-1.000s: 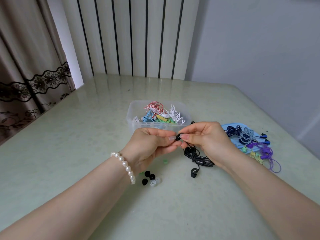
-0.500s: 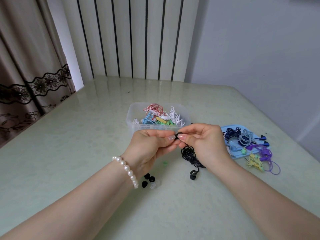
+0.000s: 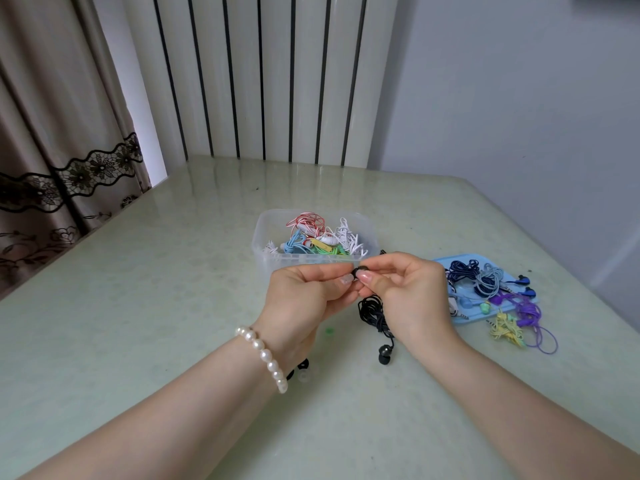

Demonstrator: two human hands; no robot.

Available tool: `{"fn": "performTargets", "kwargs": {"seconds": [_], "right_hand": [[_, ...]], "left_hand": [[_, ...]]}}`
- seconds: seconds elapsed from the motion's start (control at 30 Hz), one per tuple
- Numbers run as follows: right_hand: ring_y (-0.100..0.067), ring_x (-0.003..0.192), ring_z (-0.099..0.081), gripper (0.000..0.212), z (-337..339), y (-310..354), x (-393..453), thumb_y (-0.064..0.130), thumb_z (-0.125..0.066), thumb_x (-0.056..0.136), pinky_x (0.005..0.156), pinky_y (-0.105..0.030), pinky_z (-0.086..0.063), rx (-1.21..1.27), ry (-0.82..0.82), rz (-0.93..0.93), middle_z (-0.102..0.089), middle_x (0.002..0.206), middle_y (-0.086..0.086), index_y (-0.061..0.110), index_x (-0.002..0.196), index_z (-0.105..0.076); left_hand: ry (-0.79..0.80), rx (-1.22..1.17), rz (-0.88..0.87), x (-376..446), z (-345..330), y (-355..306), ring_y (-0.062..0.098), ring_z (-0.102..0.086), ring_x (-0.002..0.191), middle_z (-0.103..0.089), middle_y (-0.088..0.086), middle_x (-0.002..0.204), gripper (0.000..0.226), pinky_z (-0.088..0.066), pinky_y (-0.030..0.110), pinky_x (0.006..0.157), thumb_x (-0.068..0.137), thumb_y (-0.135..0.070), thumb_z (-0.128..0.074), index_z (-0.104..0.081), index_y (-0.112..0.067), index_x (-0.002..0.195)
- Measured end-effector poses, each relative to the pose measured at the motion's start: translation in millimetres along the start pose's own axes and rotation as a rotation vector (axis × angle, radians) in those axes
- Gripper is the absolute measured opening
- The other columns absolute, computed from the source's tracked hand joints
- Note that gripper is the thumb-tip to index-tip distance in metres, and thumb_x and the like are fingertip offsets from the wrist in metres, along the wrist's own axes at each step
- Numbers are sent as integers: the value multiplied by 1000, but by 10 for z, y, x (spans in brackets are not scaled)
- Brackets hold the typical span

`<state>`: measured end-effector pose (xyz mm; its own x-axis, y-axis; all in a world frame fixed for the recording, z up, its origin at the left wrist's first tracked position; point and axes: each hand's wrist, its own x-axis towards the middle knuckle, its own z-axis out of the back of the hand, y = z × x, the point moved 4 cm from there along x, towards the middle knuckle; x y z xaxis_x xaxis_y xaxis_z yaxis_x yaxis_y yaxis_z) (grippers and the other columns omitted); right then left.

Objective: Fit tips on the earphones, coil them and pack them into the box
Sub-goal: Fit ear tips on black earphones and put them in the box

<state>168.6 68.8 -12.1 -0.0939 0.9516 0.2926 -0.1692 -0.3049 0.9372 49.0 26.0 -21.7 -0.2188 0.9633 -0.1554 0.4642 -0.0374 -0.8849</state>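
My left hand and my right hand meet just in front of the clear plastic box. Between their fingertips they pinch a black earbud with a black tip. The black earphone cable hangs bunched under my right hand, and its other earbud lies on the table. The box holds several coiled earphones in red, white, blue and green. Loose tips, black and clear, lie by my left wrist, partly hidden by it.
A blue lid right of my hands carries several tangled earphones in navy, grey and purple; yellow earphones lie at its front edge. A small green tip lies under my left hand. The table ends at the wall behind and at a curtain on the left.
Both hands have lifted slightly with the earbud still pinched between them. The black cable and the free earbud came up and back with them.
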Motion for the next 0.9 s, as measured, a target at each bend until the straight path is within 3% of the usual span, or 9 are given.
{"fn": "performTargets", "kwargs": {"seconds": [0.07,0.23,0.33,0.4,0.47,0.67,0.9], "right_hand": [[-8,50,-60,30,-5,23,-35,-6,-66,77,65,-27,-55,-26,-22,48,-66,61,4,23,69,-64],[1,54,-62,29,-6,106,-63,-7,-66,76,60,-8,-47,-45,-5,143,-67,66,8,22,72,-66],[-5,48,-61,16,36,70,49,-7,-65,76,54,-13,-48,95,132,-24,-66,52,7,8,77,-69],[-9,48,-61,10,61,47,100,-5,-64,77,55,-17,-48,119,233,-110,-66,53,2,2,83,-69],[-11,50,-62,11,72,26,112,-1,-63,78,60,-24,-46,151,294,-166,-67,57,-2,8,78,-70],[-10,51,-60,18,56,22,102,1,-63,78,63,-27,-45,179,338,-175,-65,55,-2,14,67,-70],[2,52,-56,12,129,56,195,19,-61,85,55,-8,-41,-160,340,-46,-66,64,4,13,80,-71]], "left_hand": [[11,-31,19,-7,-11,-2,18,-69,63,-70,13,72,15,-58,23,67,82,15,-53,-64,8,89],[18,-101,51,-7,-14,-33,18,-69,63,-71,13,72,12,-58,24,68,83,11,-54,-64,6,87],[42,-62,55,6,4,-46,18,-69,63,-70,14,74,12,-57,25,68,83,9,-55,-65,3,86],[69,-12,51,10,2,-38,16,-69,64,-70,12,73,14,-58,24,68,82,10,-55,-67,1,82],[84,17,44,14,0,-26,15,-69,63,-71,10,70,15,-57,23,68,80,11,-56,-67,1,81],[75,5,69,38,15,23,18,-69,61,-69,15,68,9,-57,21,61,77,11,-58,-65,7,82],[71,3,84,93,36,28,16,-68,58,-69,11,64,12,-57,24,60,76,13,-59,-64,2,79]]}}
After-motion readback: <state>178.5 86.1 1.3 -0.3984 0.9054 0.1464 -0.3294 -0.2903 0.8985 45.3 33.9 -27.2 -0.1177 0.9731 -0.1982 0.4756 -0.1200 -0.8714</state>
